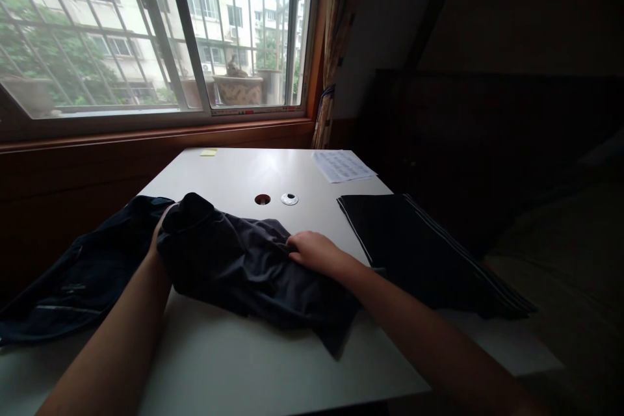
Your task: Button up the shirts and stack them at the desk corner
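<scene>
A crumpled dark grey garment (pixel 244 266) lies across the middle of the white table, one corner pointing toward the near edge. My left forearm (pixel 131 312) reaches into the garment's left end; cloth hides that hand's fingers. On the garment's right part rests my right hand (pixel 314 252), fingers bent and closed on a fold of the fabric. Left of my arm lies a navy garment (pixel 78 286) with a pale stripe, partly behind the forearm. A black folded garment (pixel 414 253) with white edge stripes is spread at the right, beyond my right forearm.
The white table (pixel 234 370) has a round cable hole (pixel 262 199) with its loose cover (pixel 289 199) beside it. Printed sheets (pixel 344 166) lie at the far right corner, a yellow note (pixel 208 152) at the far left. Behind stands a barred window (pixel 234 32) with a curtain (pixel 331 58).
</scene>
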`<move>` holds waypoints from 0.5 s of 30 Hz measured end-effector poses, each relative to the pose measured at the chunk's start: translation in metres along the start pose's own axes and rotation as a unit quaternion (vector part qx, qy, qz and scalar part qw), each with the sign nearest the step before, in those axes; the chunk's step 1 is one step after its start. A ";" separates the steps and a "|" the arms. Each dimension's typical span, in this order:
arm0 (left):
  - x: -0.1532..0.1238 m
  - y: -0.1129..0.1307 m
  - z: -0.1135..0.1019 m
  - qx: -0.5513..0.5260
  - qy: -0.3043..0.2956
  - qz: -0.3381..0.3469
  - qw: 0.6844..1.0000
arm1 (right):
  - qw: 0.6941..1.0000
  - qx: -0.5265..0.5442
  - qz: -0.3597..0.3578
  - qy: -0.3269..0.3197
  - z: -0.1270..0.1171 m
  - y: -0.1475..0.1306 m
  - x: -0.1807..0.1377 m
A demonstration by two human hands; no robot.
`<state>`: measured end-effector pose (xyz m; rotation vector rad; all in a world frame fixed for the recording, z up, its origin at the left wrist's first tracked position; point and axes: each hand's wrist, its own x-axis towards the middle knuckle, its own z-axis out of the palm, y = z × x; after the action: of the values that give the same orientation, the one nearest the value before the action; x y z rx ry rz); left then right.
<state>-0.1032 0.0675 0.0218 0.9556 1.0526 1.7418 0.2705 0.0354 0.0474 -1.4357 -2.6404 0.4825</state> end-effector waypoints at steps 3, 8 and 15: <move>0.001 -0.001 -0.003 0.000 0.100 -0.038 0.994 | 0.997 0.050 0.002 0.056 -0.018 -0.006 0.002; -0.001 0.000 0.009 -0.044 0.151 0.024 0.987 | 0.917 0.255 -0.042 0.304 -0.079 -0.023 -0.004; -0.057 0.011 0.080 0.025 -0.172 0.136 0.975 | 0.813 0.416 -0.186 0.362 -0.130 -0.077 -0.003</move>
<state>-0.0150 0.0323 0.0501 1.4290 0.7719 1.6869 0.2411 0.0237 0.1949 -0.6055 -1.6579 0.7233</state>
